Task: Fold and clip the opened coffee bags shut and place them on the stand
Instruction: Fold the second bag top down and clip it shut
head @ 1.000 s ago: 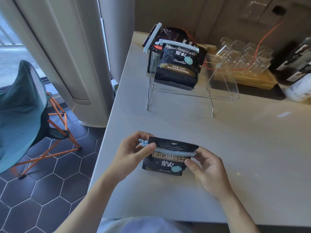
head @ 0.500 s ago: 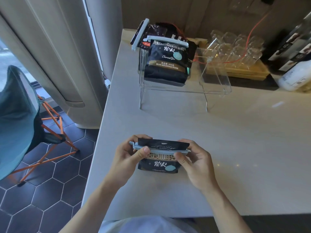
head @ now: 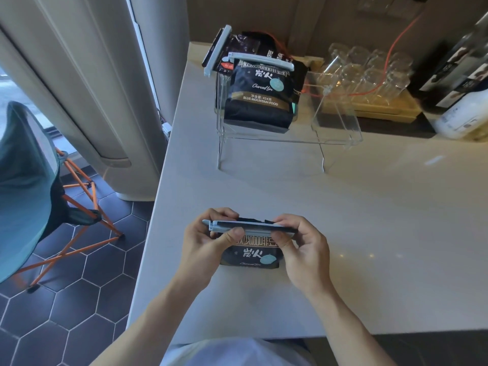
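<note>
Black foil printed with white characters and a pale blue dot marks the small coffee bag (head: 250, 256) that is held upright near the front edge of the pale bench (head: 383, 233), close to its left side. A long pale blue plastic sealing clip (head: 245, 227) is laid across the folded top of this bag. The left end of the clip is gripped by the left hand (head: 204, 240), with the thumb pressed along the front of the clip and the fingers curled behind it. The right end is pinched by the right hand (head: 303, 249), whose fingers are curled over the top of the bag. Whether the clip is fully snapped shut cannot be told. Toward the back left corner of the bench a clear acrylic stand on thin legs (head: 335, 133) is placed. On its left part a larger black coffee bag with a gold band (head: 260, 97) is stood, closed along the top by a similar pale blue clip (head: 262, 61). Behind it a dark brown bag (head: 244, 46) is leaned, with its own pale clip (head: 217, 52) tilted steeply at its left edge. Clear drinking glasses on a yellow tray (head: 369, 72) are seen behind the stand, near the back edge. Beyond the left edge of the bench a teal folding chair with orange legs (head: 29, 180) is seen on dark hexagonal floor tiles (head: 87, 286).
</note>
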